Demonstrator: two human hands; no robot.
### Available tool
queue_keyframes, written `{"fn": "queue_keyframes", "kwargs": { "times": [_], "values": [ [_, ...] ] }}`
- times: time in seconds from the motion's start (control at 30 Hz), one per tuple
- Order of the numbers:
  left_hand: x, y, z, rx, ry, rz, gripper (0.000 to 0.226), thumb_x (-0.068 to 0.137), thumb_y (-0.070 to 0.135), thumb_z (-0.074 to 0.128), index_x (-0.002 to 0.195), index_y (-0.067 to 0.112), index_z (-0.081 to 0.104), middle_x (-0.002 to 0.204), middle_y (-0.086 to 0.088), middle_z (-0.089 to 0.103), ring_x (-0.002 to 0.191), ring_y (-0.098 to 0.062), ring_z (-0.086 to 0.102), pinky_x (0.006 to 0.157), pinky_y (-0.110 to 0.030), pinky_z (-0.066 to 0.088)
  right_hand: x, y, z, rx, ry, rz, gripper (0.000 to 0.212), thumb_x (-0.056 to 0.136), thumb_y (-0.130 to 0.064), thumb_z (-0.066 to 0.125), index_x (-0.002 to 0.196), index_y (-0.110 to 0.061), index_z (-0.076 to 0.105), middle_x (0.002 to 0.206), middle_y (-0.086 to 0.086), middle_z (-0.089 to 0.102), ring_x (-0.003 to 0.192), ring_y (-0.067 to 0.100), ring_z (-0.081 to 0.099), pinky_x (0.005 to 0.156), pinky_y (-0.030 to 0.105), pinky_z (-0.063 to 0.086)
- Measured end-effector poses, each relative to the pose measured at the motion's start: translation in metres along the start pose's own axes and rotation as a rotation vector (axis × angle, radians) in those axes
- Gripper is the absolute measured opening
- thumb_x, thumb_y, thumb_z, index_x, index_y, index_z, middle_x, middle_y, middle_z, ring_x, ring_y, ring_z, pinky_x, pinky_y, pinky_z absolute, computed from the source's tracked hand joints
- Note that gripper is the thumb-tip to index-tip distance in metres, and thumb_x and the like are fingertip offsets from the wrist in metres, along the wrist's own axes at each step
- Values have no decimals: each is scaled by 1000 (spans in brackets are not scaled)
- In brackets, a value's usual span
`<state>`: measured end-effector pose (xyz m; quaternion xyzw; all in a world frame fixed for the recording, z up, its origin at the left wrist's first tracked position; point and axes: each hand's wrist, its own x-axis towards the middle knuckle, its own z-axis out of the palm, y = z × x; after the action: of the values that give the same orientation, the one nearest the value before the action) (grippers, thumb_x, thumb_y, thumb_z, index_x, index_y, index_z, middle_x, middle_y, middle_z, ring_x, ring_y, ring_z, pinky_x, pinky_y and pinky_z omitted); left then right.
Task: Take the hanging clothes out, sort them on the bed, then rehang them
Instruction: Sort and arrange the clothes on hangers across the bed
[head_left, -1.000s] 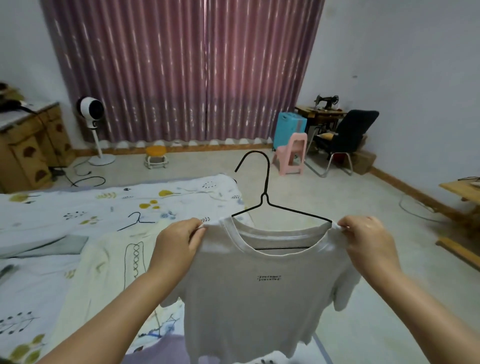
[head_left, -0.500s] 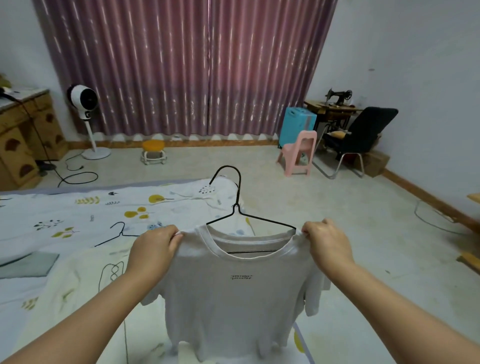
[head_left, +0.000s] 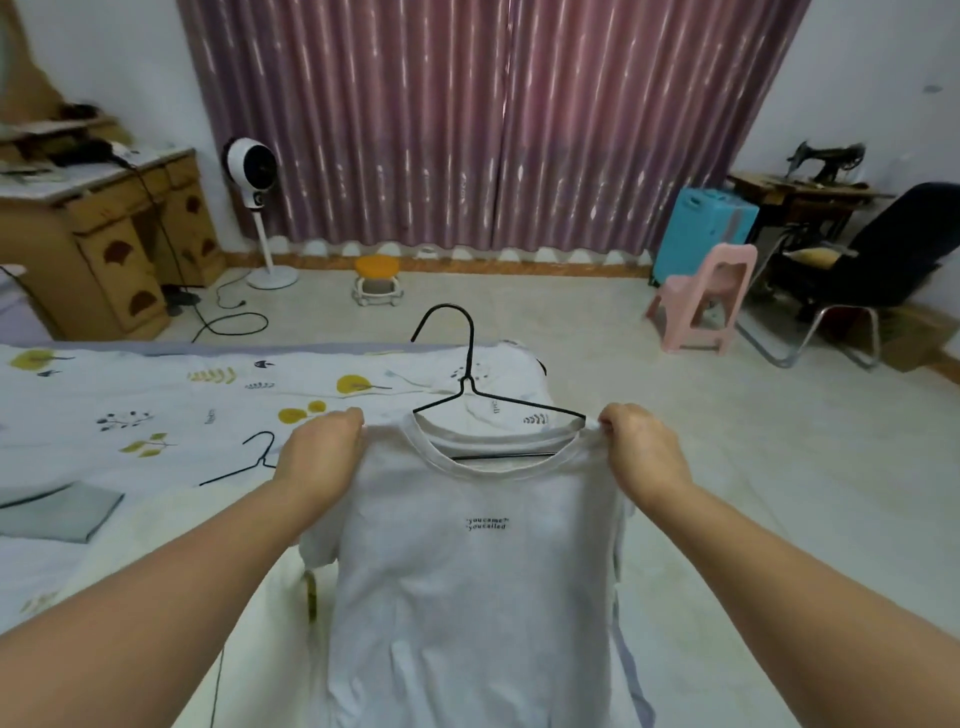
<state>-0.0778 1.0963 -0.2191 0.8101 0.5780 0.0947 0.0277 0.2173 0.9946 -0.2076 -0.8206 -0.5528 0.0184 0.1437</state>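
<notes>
Cotton, by the look of it: the pale shirt (head_left: 467, 561) hangs limp and thin from a black wire hanger (head_left: 470, 384) threaded through its neck, held up in the air over the near right corner of the bed (head_left: 156, 395). The left hand (head_left: 322, 457) pinches the fabric at one shoulder, fingers curled over the seam; the right hand (head_left: 641, 449) pinches the other shoulder the same way, right where the hanger's arm ends. Both grips are closed on cloth, and whether they also catch the wire underneath cannot be told from here.

I judge the shirt to be very light and wholly soft. It will drape, fold and slide wherever it is not supported, so the shoulders are the sensible place to hold it: there the seams give a little body and the hanger arms back the cloth. The wide neckline looks loose, and a tilt to either side could let one shoulder slip off the thin, smooth wire. The hanger itself is stiff but springy and weighs little; its hook stands free above the collar and is the obvious place to take hold once the shoulders sit square, since one hand there carries the whole thing.

A second hanger (head_left: 249, 462) lies bare on the bed's patterned sheet, left of the left hand, and a cream garment (head_left: 171, 540) lies spread under the left forearm, towards the near edge.
</notes>
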Motion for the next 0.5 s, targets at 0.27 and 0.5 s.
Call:
{"fn": "queue_keyframes", "kwargs": {
  "times": [0.27, 0.5],
  "values": [
    [28, 17, 93, -27, -288, 16, 61, 97, 31, 43, 146, 9, 16, 152, -13, 19, 135, -31, 32, 106, -39, 33, 8, -3, 101, 35, -299, -107, 55, 97, -15, 43, 147, -14, 20, 157, 14, 4, 139, 33, 26, 108, 35, 29],
    [-47, 31, 144, 29, -473, 57, 42, 98, 36, 38, 134, 16, 40, 132, -6, 48, 120, -23, 48, 94, -29, 40, -81, 17, 143, -43, -533, -168, 42, 99, -21, 39, 140, -17, 35, 145, 5, 30, 129, 21, 37, 97, 32, 36]
  ]
}}
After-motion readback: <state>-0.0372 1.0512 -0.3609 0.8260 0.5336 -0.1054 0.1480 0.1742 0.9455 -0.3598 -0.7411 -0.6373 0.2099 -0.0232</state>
